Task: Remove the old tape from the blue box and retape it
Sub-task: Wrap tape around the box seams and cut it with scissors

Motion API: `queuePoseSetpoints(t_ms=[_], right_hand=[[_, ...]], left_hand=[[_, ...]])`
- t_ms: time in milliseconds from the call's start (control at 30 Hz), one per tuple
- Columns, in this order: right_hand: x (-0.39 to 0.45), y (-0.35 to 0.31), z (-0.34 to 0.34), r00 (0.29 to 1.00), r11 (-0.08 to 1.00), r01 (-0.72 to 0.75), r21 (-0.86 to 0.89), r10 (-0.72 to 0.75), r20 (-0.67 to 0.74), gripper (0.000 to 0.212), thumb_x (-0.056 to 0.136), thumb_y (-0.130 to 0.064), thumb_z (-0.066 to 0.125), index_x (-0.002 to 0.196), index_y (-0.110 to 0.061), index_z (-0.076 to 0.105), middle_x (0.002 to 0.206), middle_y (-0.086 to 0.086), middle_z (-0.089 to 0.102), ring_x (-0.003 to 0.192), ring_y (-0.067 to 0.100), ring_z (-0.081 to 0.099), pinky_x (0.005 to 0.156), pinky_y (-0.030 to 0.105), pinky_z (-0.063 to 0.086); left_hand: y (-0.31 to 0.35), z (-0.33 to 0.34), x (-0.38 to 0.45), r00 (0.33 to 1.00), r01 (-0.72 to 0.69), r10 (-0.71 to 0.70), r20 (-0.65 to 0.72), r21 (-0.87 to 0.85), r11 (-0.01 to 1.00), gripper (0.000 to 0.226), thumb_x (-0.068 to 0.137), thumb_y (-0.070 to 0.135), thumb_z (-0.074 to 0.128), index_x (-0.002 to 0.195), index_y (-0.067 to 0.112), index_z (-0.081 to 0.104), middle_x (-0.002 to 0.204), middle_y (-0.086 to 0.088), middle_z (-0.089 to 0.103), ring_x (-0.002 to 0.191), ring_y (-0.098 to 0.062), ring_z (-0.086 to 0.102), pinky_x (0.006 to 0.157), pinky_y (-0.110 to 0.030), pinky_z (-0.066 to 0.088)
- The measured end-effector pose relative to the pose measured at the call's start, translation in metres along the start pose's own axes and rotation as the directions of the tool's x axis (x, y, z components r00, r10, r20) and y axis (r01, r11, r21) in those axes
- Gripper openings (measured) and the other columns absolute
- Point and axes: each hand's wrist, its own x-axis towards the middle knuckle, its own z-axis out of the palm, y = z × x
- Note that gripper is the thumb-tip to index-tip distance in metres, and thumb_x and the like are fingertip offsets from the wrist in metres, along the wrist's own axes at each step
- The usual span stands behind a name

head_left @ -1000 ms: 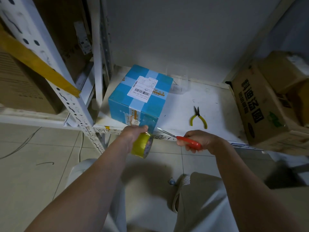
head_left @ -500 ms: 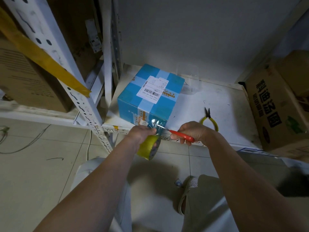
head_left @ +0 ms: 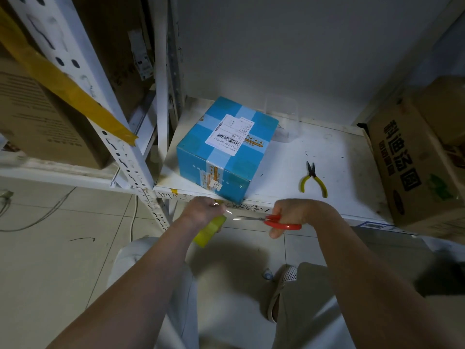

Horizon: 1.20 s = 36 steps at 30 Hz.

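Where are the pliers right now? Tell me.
In the head view the pliers lie flat on the white shelf, right of the blue box and left of the big cardboard box, beyond the right hand.

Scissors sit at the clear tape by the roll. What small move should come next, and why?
Probably close the scissors to snip the clear tape: the right hand holds their tips at the strip beside the tape roll held by the left hand.
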Motion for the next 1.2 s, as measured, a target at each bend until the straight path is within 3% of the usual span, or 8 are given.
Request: queuePoseSetpoints(t_ms=[100,233,333,500,567,700,833,1200], right_hand=[[0.023,0.036,0.015,0.943,0.961,-0.177,0.213,0.227,-0.243,0.047,0.075,-0.042,0.074,0.099,-0.005,0.060,0.082,0.004,0.062,0.079,0.017,0.060,0.075,0.027,0.049],[0.047,0.050,0.025,0.653,0.780,-0.165,0.603,0.545,-0.526,0.059,0.078,-0.042,0.070,0.120,-0.005,0.049,0.103,0.009,0.060,0.098,0.026,0.060,0.086,0.040,0.053],[0.064,0.037,0.018,0.618,0.805,-0.036,0.593,0.484,-0.620,0.059,0.086,-0.031,0.064,0.135,-0.005,0.042,0.129,0.012,0.052,0.117,0.029,0.053,0.096,0.042,0.049],[0.079,0.032,0.009,0.671,0.857,-0.025,0.515,0.397,-0.627,0.060,0.094,-0.009,0.048,0.148,-0.008,0.021,0.153,0.010,0.026,0.138,0.029,0.033,0.110,0.045,0.033],[0.071,0.022,0.008,0.585,0.885,0.023,0.465,0.365,-0.724,0.048,0.097,-0.018,0.042,0.143,-0.009,0.034,0.150,0.008,0.033,0.134,0.026,0.039,0.108,0.043,0.036],[0.035,-0.031,0.015,0.353,0.818,0.445,0.365,0.215,-0.911,0.048,0.089,-0.044,0.052,0.132,-0.022,0.049,0.139,0.003,0.039,0.126,0.019,0.043,0.098,0.036,0.044],[0.026,-0.061,0.021,0.424,0.921,0.387,0.049,-0.131,-0.896,0.063,0.079,-0.051,0.064,0.134,-0.023,0.049,0.142,0.005,0.031,0.128,0.023,0.039,0.099,0.041,0.047],[0.040,-0.088,0.015,0.412,0.941,0.322,0.105,-0.040,-0.910,0.054,0.078,-0.039,0.073,0.122,-0.019,0.049,0.134,0.006,0.030,0.125,0.021,0.043,0.097,0.036,0.049]], left_hand=[[-0.004,0.008,0.000,0.998,-0.044,0.046,-0.045,0.060,0.997,0.012,0.087,0.024,0.064,0.091,0.012,0.063,0.095,-0.013,0.063,0.087,-0.025,0.061,0.072,-0.028,0.043],[-0.009,0.017,-0.004,0.987,-0.099,0.128,-0.103,0.243,0.965,0.014,0.090,0.026,0.059,0.097,0.018,0.067,0.105,0.000,0.065,0.100,-0.018,0.058,0.070,-0.020,0.031],[-0.013,0.018,-0.002,0.958,-0.188,0.248,-0.142,0.341,0.921,0.009,0.087,0.023,0.060,0.088,0.020,0.069,0.112,-0.004,0.062,0.100,-0.019,0.058,0.074,-0.019,0.035],[-0.015,0.016,-0.003,0.906,-0.257,0.358,-0.223,0.381,0.888,0.008,0.085,0.015,0.063,0.083,0.020,0.069,0.138,0.006,0.042,0.116,-0.014,0.052,0.087,-0.016,0.036],[-0.014,0.015,-0.003,0.893,-0.283,0.383,-0.235,0.370,0.885,0.011,0.085,0.014,0.063,0.078,0.022,0.065,0.146,0.012,0.036,0.121,-0.012,0.051,0.085,-0.016,0.036],[-0.007,0.015,-0.002,0.885,-0.315,0.411,-0.219,0.368,0.875,0.012,0.085,0.016,0.064,0.075,0.023,0.062,0.150,0.018,0.031,0.124,-0.010,0.049,0.086,-0.018,0.041],[-0.008,0.015,-0.002,0.885,-0.334,0.420,-0.202,0.353,0.874,0.008,0.085,0.016,0.063,0.078,0.018,0.066,0.150,0.019,0.030,0.123,-0.009,0.051,0.088,-0.022,0.042],[-0.012,0.010,0.006,0.896,-0.307,0.390,-0.213,0.339,0.889,0.011,0.086,0.019,0.062,0.076,0.022,0.063,0.148,0.025,0.029,0.123,0.000,0.047,0.077,-0.008,0.030]])
